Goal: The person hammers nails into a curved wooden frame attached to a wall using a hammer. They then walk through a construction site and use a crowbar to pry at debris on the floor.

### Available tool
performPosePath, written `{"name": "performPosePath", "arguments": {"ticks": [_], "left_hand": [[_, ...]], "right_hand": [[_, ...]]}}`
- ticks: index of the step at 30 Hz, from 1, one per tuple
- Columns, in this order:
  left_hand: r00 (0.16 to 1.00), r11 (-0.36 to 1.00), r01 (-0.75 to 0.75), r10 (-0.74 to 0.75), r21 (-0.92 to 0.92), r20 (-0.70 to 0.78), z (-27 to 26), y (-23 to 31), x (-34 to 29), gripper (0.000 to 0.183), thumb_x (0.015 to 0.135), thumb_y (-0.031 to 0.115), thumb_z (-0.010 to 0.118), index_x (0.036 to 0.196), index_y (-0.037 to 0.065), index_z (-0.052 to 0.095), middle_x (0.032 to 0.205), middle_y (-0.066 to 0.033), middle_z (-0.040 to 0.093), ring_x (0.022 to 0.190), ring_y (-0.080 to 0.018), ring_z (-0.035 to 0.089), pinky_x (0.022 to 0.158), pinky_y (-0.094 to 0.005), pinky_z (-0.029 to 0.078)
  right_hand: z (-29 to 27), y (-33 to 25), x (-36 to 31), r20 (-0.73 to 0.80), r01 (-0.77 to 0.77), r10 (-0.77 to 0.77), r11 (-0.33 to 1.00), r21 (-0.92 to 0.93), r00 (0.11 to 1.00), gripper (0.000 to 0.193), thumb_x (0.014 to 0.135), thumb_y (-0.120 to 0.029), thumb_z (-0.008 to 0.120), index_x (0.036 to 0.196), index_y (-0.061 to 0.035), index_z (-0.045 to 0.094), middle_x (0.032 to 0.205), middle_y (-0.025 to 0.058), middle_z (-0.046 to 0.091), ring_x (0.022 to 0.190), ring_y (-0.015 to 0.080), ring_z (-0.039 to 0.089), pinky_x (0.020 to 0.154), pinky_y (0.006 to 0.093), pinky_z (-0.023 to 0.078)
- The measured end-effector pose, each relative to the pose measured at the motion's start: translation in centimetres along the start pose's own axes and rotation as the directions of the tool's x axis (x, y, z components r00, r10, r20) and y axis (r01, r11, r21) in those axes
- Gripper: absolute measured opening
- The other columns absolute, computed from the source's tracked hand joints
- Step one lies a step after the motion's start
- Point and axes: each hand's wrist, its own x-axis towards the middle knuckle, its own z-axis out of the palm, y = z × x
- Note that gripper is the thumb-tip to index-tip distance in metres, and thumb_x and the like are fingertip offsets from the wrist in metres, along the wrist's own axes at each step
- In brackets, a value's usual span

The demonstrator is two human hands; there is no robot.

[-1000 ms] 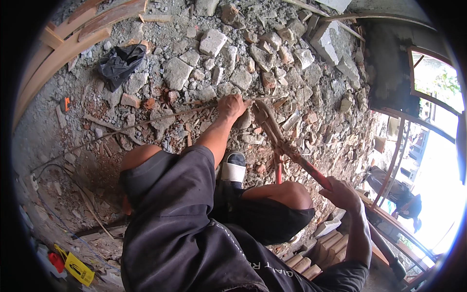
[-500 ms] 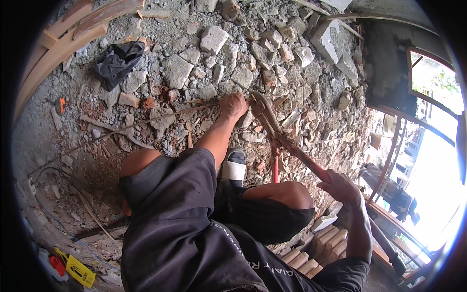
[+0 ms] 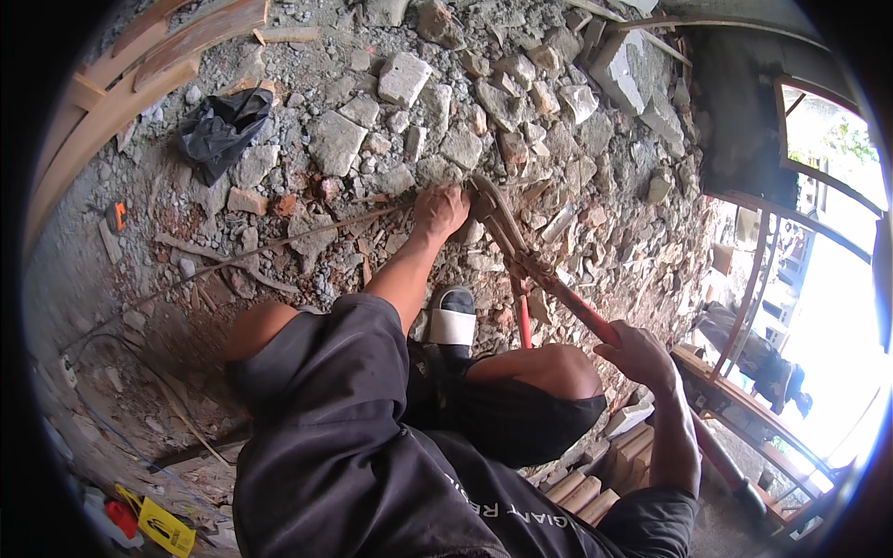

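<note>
My left hand (image 3: 441,212) is closed around the end of a long thin metal rod (image 3: 358,220), which runs off to the lower left over the rubble. Right beside those fingers is the rusty head of a bolt cutter (image 3: 497,216). My right hand (image 3: 644,357) grips one of its long red handles. The other handle (image 3: 524,321) points down between my sandalled foot (image 3: 453,321) and my bent knee (image 3: 563,370). Whether the rod lies between the cutter's jaws is hidden by my left hand.
Broken concrete and brick rubble (image 3: 337,144) covers the ground. A black plastic bag (image 3: 221,132) lies at the upper left near curved-looking wooden boards (image 3: 130,88). Stacked blocks (image 3: 581,493) are by my right side, and a yellow packet (image 3: 166,528) sits at the lower left. A bright framed opening is on the right.
My right hand and the cutter's handle have shifted slightly left and up. My left hand stays on the rod, moved a touch left. The view has shifted slightly.
</note>
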Motion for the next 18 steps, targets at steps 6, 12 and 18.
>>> {"name": "performPosePath", "arguments": {"ticks": [6,12,18], "left_hand": [[0.981,0.995,-0.035,0.052,0.095,-0.185,-0.7,0.7,-1.5,0.027,0.083,0.027,0.05,0.076,0.006,0.065,0.094,-0.0108,0.059,0.091,-0.0279,0.054,0.082,-0.0441,0.039],[0.953,0.993,0.045,-0.01,0.106,-0.302,-4.4,2.3,-2.5,0.023,0.082,0.029,0.056,0.09,0.009,0.064,0.095,-0.0066,0.059,0.093,-0.0252,0.054,0.085,-0.0443,0.036],[0.972,0.968,0.228,-0.221,0.101,-0.079,-13.0,9.1,-10.7,0.028,0.084,0.03,0.055,0.097,0.007,0.063,0.097,-0.0144,0.064,0.088,-0.029,0.06,0.078,-0.0389,0.046]], "right_hand": [[6.4,1.3,0.2,-0.152,-0.024,0.044,0.991,0.131,0.987,0.035,0.078,-0.034,0.063,0.093,-0.0033,0.055,0.076,0.0189,0.061,0.074,0.0352,0.06,0.066,0.0435,0.045],[5.2,3.1,-1.6,-0.094,0.037,-0.023,0.987,0.154,0.995,0.045,0.075,-0.034,0.066,0.107,-0.0066,0.05,0.083,0.0189,0.062,0.077,0.0364,0.061,0.067,0.0438,0.046],[1.9,10.5,-16.8,0.135,-0.141,0.125,0.983,0.118,0.983,0.059,0.069,-0.038,0.071,0.112,-0.0073,0.044,0.084,0.0164,0.064,0.081,0.036,0.062,0.071,0.0458,0.046]]}}
